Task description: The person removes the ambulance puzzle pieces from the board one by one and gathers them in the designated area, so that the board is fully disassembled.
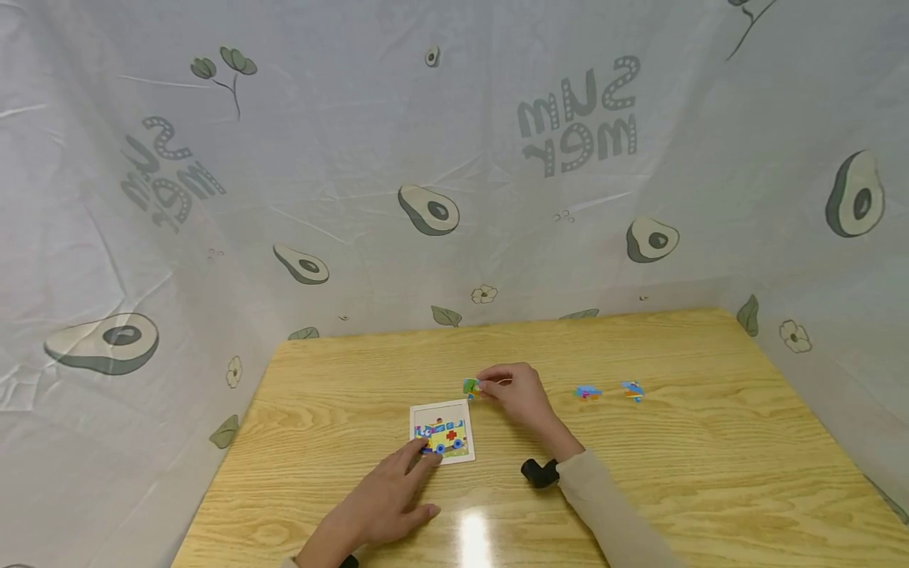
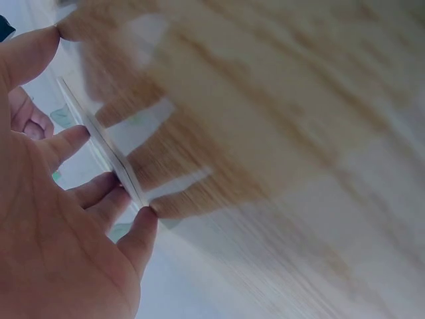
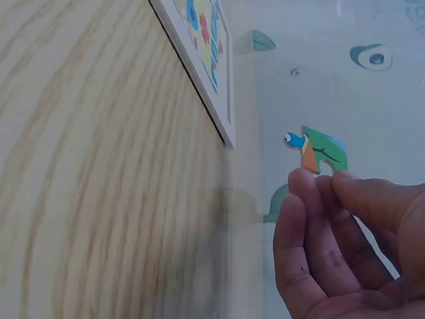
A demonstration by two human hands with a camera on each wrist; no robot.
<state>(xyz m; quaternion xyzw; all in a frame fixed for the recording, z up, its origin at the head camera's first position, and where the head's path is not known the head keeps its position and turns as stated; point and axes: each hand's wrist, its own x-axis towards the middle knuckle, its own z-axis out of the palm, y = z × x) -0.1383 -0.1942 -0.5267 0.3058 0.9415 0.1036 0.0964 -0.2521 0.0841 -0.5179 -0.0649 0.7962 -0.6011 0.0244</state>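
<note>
A green, orange and blue jigsaw piece (image 3: 325, 149) is pinched between the thumb and fingertips of my right hand (image 1: 521, 396), just off the upper right corner of a white puzzle frame (image 1: 470, 426). Joined pieces in the frame's lower part form a yellow ambulance picture (image 1: 446, 435); bare white backing shows above it. My left hand (image 1: 387, 493) rests its fingertips on the frame's lower left part, fingers fairly straight and thumb spread on the table. In the left wrist view those fingers (image 2: 73, 143) touch the frame's edge.
Two loose jigsaw pieces lie to the right of my right hand: one blue and pink (image 1: 588, 392), another blue and orange (image 1: 633, 390). The wooden table (image 1: 710, 442) meets a pale printed curtain (image 1: 497, 260) at its back and sides. A black wrist mount (image 1: 540, 473) sits by the right sleeve.
</note>
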